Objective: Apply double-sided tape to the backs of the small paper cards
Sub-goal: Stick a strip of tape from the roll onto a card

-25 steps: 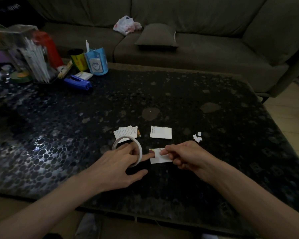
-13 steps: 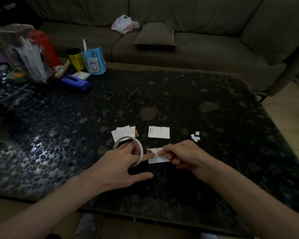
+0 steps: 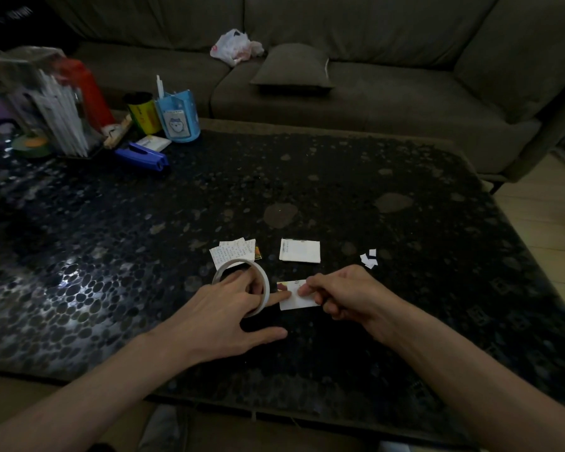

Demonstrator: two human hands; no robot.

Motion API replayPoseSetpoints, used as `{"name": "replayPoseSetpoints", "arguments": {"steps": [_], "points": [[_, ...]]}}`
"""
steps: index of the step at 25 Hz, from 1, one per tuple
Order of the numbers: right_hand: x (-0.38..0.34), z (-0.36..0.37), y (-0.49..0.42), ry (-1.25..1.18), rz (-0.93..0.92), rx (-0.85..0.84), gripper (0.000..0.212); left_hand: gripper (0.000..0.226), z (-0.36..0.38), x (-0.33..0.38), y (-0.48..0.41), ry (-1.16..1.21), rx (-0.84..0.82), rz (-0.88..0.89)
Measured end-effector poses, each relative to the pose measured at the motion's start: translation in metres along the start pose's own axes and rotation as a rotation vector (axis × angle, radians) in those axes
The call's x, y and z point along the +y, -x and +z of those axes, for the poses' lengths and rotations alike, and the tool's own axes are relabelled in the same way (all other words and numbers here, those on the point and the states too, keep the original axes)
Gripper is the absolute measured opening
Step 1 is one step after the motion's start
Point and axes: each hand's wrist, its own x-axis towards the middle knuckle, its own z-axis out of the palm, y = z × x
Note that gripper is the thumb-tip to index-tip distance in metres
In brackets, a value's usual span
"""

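Observation:
A small white paper card (image 3: 295,301) lies on the dark pebble-patterned table (image 3: 144,243). My left hand (image 3: 222,311) has its fingers through the white roll of double-sided tape (image 3: 265,282), and its index fingertip presses on the card's left end. My right hand (image 3: 340,296) pinches at the card's top edge with thumb and forefinger, covering the card's right part. Behind them lie a small pile of printed cards (image 3: 234,254) and a single white card (image 3: 300,251).
Tiny white paper scraps (image 3: 369,258) lie right of the cards. At the table's far left stand a blue stapler (image 3: 143,156), a blue pen cup (image 3: 177,116), a yellow can (image 3: 141,113) and a clear organiser (image 3: 53,102). A sofa (image 3: 356,76) runs behind the table.
Both hands have stayed on the card and the tape roll; only the camera has shifted slightly.

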Motion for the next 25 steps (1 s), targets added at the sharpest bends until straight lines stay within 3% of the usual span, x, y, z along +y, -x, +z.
{"name": "replayPoseSetpoints", "arguments": {"steps": [7,25], "points": [[0.005,-0.002,-0.001,0.031,-0.056,-0.019,0.007,0.079,0.002,-0.001,0.0,0.03,0.027,0.005],[-0.005,0.001,0.003,-0.016,0.018,-0.002,0.02,0.076,0.005,-0.004,0.003,0.046,0.113,0.039]]}}
